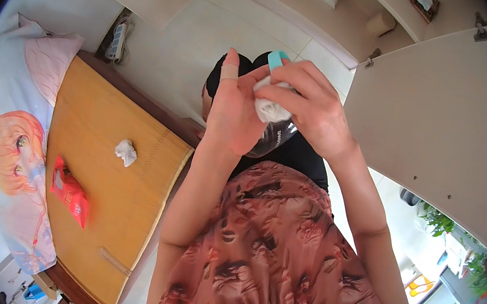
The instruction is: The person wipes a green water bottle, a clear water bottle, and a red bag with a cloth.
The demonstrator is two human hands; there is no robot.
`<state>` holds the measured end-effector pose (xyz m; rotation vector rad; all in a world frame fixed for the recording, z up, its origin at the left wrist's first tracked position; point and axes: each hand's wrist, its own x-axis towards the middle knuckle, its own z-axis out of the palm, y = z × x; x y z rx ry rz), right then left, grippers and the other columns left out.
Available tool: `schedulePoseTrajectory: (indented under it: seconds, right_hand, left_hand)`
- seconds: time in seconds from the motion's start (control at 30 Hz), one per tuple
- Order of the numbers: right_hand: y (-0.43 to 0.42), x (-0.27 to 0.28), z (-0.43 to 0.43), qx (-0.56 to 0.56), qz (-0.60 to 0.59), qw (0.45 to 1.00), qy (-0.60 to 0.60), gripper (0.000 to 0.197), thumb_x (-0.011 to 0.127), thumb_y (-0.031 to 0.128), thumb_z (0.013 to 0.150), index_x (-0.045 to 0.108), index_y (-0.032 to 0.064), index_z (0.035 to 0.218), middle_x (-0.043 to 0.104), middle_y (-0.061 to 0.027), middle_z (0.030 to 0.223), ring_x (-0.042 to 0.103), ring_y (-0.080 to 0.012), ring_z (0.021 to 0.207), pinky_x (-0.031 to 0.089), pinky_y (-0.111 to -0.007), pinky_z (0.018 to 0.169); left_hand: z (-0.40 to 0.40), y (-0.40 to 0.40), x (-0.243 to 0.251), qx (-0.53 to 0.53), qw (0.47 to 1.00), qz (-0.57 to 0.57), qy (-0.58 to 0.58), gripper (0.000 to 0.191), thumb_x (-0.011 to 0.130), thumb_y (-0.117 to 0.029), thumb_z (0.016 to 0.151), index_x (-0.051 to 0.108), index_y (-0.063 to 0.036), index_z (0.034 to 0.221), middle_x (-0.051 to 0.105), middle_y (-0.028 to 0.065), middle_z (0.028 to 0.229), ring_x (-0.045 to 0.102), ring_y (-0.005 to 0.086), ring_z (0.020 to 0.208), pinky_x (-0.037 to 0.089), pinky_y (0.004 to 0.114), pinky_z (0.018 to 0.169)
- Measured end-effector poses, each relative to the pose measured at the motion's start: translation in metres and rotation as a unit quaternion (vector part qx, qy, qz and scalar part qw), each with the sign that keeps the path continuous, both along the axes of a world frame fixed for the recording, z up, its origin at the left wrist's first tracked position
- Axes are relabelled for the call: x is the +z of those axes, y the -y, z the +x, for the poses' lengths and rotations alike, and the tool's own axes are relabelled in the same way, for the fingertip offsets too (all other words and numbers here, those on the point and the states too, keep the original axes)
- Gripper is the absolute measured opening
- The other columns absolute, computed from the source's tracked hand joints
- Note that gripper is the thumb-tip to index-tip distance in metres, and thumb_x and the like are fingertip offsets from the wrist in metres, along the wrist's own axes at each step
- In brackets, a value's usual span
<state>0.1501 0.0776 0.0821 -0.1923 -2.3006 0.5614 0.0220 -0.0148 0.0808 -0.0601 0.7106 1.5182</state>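
Between my two hands, above my lap, is a dark see-through bottle (274, 138) with lettering on its side. A turquoise loop (276, 59) shows at its far end. My left hand (238, 110), with a beige bandage round the thumb, lies along the bottle's left side, palm up; its fingers are partly hidden. My right hand (309, 101) holds a crumpled white tissue or cloth (273, 105) against the bottle with bent fingers. On the bed mat to the left lie another crumpled white tissue (126, 152) and a red plastic packet (70, 192).
A tan mat (102, 226) covers the bed, with a printed pillow or cloth (15, 151) at its left edge. A power strip (118, 42) hangs beside the bed. Open cabinet doors (438, 126) stand at right and upper left, and shelves with items are at the top.
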Motion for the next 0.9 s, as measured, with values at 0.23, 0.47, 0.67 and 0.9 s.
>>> schedulePoseTrajectory:
  seconds: [0.23,0.47,0.67,0.9]
  right_hand:
    - [0.007,-0.037,0.050,-0.051,-0.119,0.990,0.059,0.040,0.068,-0.012,0.057,0.077,0.0053,0.092,0.064,-0.0083,0.098,0.062,-0.0244,0.089,0.054,-0.034,0.076]
    - [0.007,-0.049,0.008,-0.136,-0.220,0.963,-0.074,0.042,0.072,-0.014,0.069,0.078,0.0128,0.100,0.064,-0.0038,0.101,0.066,-0.0206,0.088,0.055,-0.031,0.073]
    - [0.013,-0.067,0.021,-0.237,-0.322,0.910,-0.107,0.040,0.071,-0.015,0.069,0.078,0.0118,0.099,0.064,-0.0051,0.101,0.066,-0.0208,0.090,0.054,-0.031,0.074]
    - [0.014,-0.093,0.021,-0.207,-0.342,0.911,-0.105,0.038,0.074,-0.011,0.068,0.078,0.0138,0.096,0.065,-0.0060,0.098,0.066,-0.0233,0.090,0.054,-0.033,0.080]
  left_hand:
    - [-0.026,-0.004,-0.014,0.071,0.997,0.041,0.005,0.077,0.029,-0.057,0.105,0.045,0.0129,0.133,0.052,0.0161,0.130,0.048,0.0290,0.124,0.036,0.043,0.116]
    - [-0.024,0.002,-0.040,0.123,0.991,0.042,0.016,0.045,0.042,-0.024,0.107,0.041,0.0098,0.137,0.056,0.0126,0.117,0.055,0.0233,0.111,0.047,0.040,0.107]
    - [-0.028,0.011,-0.042,0.159,0.977,0.078,0.117,0.046,0.035,-0.027,0.109,0.040,0.0103,0.136,0.055,0.0159,0.118,0.052,0.0264,0.118,0.040,0.046,0.115]
    - [-0.027,0.015,-0.043,0.135,0.984,0.054,0.107,0.052,0.035,-0.036,0.109,0.044,0.0087,0.134,0.057,0.0135,0.116,0.054,0.0246,0.115,0.040,0.043,0.114]
